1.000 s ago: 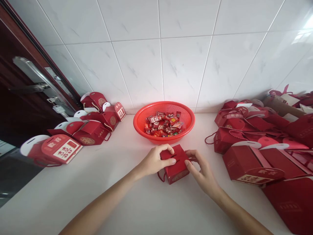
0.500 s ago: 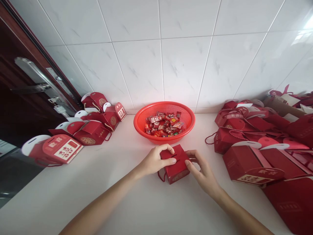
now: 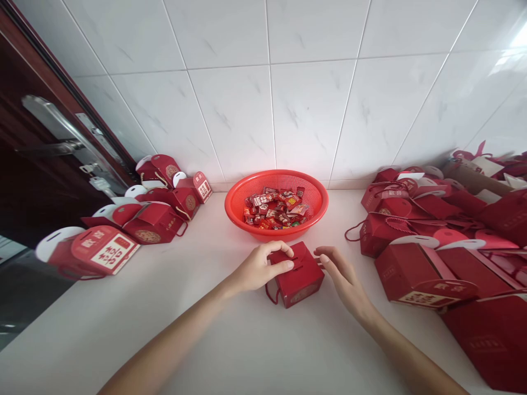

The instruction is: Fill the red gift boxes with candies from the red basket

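A small red box (image 3: pixel 302 280) sits on the white table in front of the basket, its top flaps folded down, with slots in them. My left hand (image 3: pixel 263 266) grips its upper left part, thumb and fingers on the top. A red cord loop hangs at the box's left side. My right hand (image 3: pixel 340 274) is beside the box's right edge, its thumb and index finger close together near a thin cord there; whether they pinch it is too small to tell. Behind the box stands a red plastic basket (image 3: pixel 276 235) holding wrapped candies (image 3: pixel 274 208).
Several red boxes (image 3: pixel 152 224) with cord handles and white-backed flaps stand at the left, near a dark door with a metal handle (image 3: pixel 61 126). Many more red boxes (image 3: pixel 411 271) crowd the right side. A tiled wall (image 3: pixel 308 109) closes off the back.
My right thumb has lifted off the box's top right edge and moved up beside the index finger. My left hand has stayed on the box.
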Demonstrator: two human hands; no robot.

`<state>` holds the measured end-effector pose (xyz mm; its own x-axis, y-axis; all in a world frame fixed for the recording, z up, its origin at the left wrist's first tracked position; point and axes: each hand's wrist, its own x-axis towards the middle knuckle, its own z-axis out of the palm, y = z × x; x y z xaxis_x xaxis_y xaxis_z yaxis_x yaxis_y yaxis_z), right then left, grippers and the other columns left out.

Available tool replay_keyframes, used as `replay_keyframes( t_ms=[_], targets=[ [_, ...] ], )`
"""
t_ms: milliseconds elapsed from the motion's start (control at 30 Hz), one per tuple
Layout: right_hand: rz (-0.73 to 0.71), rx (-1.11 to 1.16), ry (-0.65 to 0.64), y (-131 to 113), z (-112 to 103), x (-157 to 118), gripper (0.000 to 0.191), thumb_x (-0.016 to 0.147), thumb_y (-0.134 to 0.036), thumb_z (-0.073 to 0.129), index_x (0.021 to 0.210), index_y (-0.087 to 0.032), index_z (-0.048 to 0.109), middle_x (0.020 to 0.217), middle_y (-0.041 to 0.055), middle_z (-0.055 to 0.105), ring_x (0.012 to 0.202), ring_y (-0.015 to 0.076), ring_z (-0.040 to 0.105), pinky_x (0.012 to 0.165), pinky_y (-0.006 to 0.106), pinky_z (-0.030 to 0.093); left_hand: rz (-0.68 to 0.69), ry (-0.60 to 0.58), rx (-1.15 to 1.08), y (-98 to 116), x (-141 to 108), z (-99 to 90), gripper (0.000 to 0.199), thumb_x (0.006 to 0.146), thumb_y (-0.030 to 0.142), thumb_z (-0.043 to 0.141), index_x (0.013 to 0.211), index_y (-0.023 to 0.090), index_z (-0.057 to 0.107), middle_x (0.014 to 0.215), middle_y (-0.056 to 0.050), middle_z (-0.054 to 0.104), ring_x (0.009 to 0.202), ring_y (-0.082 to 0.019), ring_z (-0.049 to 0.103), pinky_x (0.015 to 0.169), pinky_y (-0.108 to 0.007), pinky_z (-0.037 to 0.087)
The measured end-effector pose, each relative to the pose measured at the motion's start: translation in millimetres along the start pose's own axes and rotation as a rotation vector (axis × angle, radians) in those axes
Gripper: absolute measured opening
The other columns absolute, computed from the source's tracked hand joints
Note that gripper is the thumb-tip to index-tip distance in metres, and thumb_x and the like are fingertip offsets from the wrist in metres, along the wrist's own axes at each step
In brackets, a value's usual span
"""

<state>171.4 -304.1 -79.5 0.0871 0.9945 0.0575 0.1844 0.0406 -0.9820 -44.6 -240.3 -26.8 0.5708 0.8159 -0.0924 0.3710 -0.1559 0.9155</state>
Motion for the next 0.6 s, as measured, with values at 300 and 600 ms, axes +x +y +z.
replay_keyframes(
  t_ms=[300,600],
  targets=[
    [0.144,0.145,-0.116,-4,-1,6,0.054,0.089,-0.066,0.054,0.118,-0.021,0.063,0.116,0.0101,0.073,0.112,0.0282,0.065,0.099,0.04,0.048,0.034,-0.021,-0.005,-3,1,-7.0,0.029,0.091,0.039,0.061,0.112,0.02,0.067,0.12,-0.006,0.07,0.113,-0.024,0.065,0.098,-0.035,0.05],
    [0.126,0.08,-0.144,-6,-4,6,0.03,0.084,-0.044,0.058,0.092,-0.019,0.072,0.099,0.0089,0.077,0.095,0.0283,0.069,0.083,0.038,0.051,-0.129,-0.067,0.206,1,-7,-21.3,0.062,0.09,0.054,0.059,0.142,0.02,0.054,0.137,-0.011,0.064,0.121,-0.029,0.062,0.099,-0.037,0.05]
  ],
)
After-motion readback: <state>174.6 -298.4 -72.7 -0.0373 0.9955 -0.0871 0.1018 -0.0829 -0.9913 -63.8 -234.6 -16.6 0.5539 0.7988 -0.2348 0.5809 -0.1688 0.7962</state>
